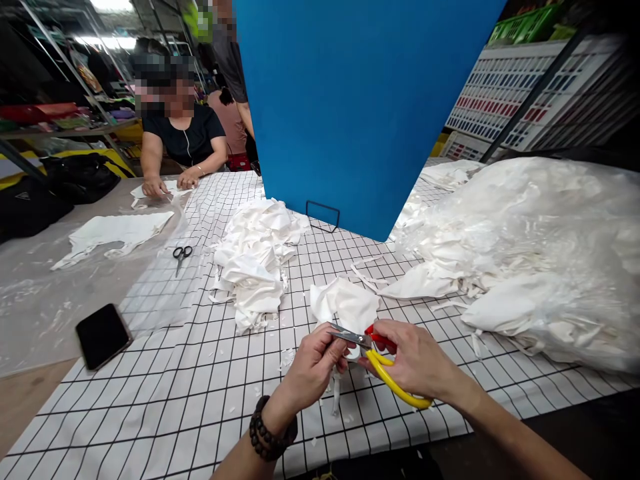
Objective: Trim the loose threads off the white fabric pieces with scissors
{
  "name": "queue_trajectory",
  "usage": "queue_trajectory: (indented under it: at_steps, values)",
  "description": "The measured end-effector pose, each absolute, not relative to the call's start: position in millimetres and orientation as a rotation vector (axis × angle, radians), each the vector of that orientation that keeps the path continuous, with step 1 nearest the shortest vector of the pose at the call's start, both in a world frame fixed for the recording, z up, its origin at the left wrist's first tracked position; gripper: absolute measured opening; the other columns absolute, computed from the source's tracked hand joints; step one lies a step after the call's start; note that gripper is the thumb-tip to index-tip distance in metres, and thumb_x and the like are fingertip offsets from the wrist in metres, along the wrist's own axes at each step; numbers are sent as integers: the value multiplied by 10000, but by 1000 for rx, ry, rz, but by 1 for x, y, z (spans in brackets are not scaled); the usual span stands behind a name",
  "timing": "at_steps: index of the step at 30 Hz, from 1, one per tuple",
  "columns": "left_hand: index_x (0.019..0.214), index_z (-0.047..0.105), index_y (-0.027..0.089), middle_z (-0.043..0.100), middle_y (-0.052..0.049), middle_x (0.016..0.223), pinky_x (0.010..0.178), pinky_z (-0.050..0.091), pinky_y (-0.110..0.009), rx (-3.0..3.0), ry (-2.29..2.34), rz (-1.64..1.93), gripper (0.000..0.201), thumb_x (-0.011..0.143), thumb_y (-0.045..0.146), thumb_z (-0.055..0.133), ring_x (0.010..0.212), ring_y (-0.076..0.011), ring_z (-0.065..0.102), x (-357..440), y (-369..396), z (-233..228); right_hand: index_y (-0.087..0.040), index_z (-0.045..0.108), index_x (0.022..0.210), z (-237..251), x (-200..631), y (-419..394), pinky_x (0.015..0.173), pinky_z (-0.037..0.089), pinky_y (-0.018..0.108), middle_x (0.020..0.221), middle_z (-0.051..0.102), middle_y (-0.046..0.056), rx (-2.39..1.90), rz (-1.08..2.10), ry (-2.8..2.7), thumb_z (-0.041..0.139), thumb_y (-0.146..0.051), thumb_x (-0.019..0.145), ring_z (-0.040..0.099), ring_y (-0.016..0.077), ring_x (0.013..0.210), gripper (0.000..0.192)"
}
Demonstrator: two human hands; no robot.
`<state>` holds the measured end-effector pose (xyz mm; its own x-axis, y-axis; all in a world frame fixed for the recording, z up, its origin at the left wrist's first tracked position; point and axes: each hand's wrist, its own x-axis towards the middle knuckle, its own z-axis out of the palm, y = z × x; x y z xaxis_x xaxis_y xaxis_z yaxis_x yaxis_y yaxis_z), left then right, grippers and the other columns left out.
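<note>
My right hand is closed round a pair of scissors with one red and one yellow handle. Their blades point left and lie by the fingertips of my left hand. That hand pinches a white fabric piece, part of which lies on the table just beyond my fingers. A narrow white strip hangs down below the hand. The exact spot between the blades is partly hidden by my fingers. A beaded bracelet is on my left wrist.
A white fabric heap lies ahead, and a large plastic bag of white pieces is at right. A blue board stands behind. Small black scissors and a phone lie left. Across the table, a person handles white fabric.
</note>
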<state>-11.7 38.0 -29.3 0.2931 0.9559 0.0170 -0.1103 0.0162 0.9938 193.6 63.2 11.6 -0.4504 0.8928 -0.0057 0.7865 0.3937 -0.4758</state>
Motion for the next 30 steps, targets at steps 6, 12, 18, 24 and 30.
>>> queue_trajectory:
  at_steps: [6, 12, 18, 24, 30]
  values:
    - [882, 659, 139, 564, -54, 899, 586, 500, -240, 1204, 893, 1031, 269, 929, 369, 527, 651, -115, 582, -9, 37, -33, -207, 476, 621, 1, 194, 61, 523, 276, 249, 575, 506, -37, -1452, 602, -2348, 653, -441, 752, 425, 118, 529, 322]
    - [928, 664, 170, 619, -73, 954, 752, 518, -305, 1338, 963, 939, 320, 955, 409, 454, 817, -179, 644, -11, 30, -29, -211, 466, 669, -26, 206, 61, 499, 308, 236, 601, 422, -55, -1454, 1153, -1900, 682, -457, 754, 379, 108, 543, 338]
    - [794, 714, 207, 603, -96, 1252, 915, 447, -377, 1847, 1305, 446, 443, 921, 534, 442, 1126, -283, 577, -46, 33, -12, -215, 503, 729, -59, 215, 67, 509, 387, 256, 635, 514, -40, -1718, 1370, -1494, 669, -595, 726, 467, 127, 534, 415]
    - [1091, 622, 141, 587, -138, 1150, 936, 433, -405, 1909, 1798, 502, 268, 920, 328, 534, 1074, -273, 576, -32, 130, -34, -216, 544, 779, -70, 176, 70, 596, 388, 287, 746, 647, 40, -1982, 872, -1803, 639, -597, 741, 592, 214, 690, 395]
    - [1194, 571, 151, 588, -106, 1208, 865, 523, -432, 1715, 1710, 472, 326, 909, 310, 587, 1029, -230, 606, -15, 189, -72, -208, 565, 914, -86, 142, 68, 622, 352, 277, 877, 675, 69, -1983, 736, -1976, 544, -235, 809, 627, 222, 780, 111]
